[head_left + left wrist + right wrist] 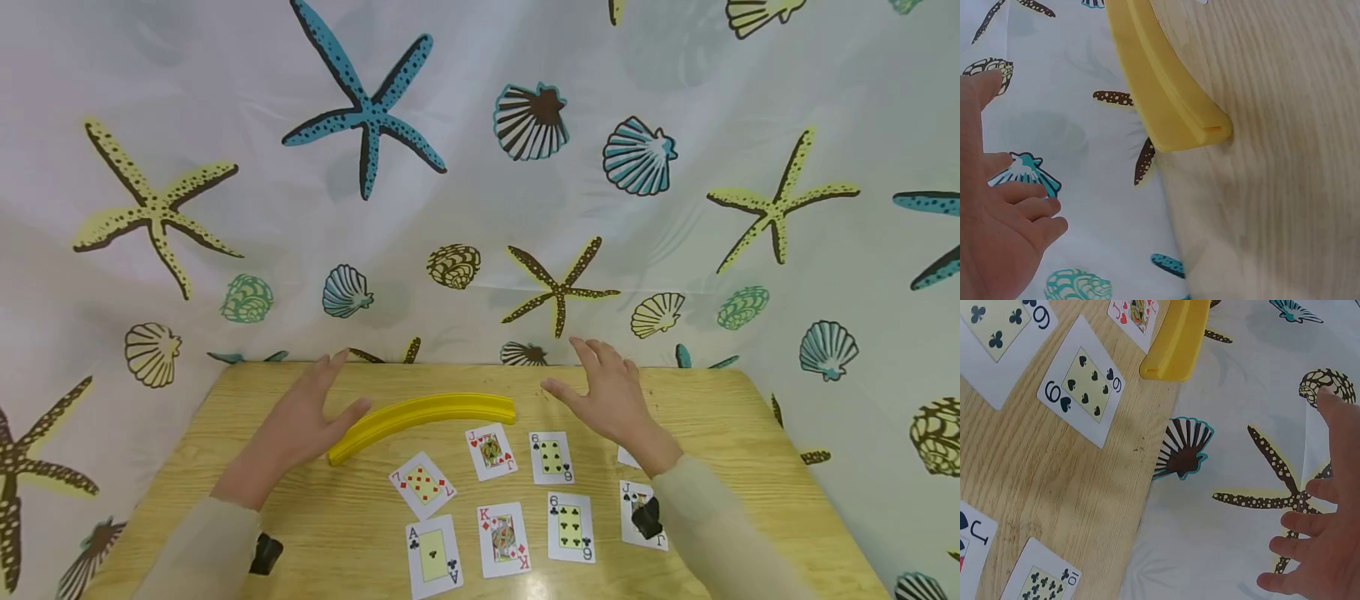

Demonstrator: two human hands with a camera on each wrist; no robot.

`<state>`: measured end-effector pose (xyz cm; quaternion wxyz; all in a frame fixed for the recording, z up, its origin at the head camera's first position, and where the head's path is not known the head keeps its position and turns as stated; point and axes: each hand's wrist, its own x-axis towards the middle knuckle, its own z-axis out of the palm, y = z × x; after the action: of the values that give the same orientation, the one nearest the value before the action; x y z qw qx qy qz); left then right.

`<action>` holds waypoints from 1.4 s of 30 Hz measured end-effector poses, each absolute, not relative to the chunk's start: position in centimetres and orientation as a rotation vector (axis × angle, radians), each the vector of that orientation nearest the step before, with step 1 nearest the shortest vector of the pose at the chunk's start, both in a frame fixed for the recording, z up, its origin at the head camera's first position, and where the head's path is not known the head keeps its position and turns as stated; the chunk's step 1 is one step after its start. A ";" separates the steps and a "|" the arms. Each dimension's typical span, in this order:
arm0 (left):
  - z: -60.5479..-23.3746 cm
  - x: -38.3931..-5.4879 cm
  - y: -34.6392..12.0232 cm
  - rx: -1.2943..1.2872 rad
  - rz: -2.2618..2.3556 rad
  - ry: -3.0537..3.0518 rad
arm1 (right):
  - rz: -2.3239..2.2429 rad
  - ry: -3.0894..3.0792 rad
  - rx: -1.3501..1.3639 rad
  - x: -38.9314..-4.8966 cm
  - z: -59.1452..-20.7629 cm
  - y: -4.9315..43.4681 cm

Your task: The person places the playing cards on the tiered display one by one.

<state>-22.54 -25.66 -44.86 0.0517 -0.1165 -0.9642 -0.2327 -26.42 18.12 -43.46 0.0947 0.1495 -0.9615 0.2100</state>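
My left hand (303, 421) hovers over the table's left side, fingers spread and holding nothing. Close by its thumb is the left end of a curved yellow plastic rack (427, 408) with a lengthwise groove. Over the right side my right hand (611, 396) is raised too, its fingers apart and bare. Face-up playing cards lie in two rough rows: a seven of diamonds (422, 486), jack of hearts (491, 452), six of spades (551, 457), ace of clubs (433, 556), king of diamonds (503, 540), six of clubs (570, 527) and jack of spades (637, 492). My right wrist mostly hides a ten of clubs (1041, 578).
The wooden table (330, 517) is bordered at the back and both sides by a white cloth (465, 200) printed with starfish and shells. A small black object (266, 554) sits at my left wrist, and another (647, 518) at the right.
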 end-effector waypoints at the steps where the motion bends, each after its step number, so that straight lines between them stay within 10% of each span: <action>1: -45.1 -22.4 -25.9 -0.344 -0.734 -2.928 | 0.650 -2.846 0.458 -26.4 -43.6 17.7; 42: -54.2 -18.6 -28.0 0.166 -1.272 -2.643 | 1.197 -2.954 0.798 -24.5 -50.4 4.3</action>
<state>-18.65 -28.01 -54.16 0.1014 0.0562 -0.8950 -0.4308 -24.46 4.33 -50.41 -0.0720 0.2422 -0.8967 0.3633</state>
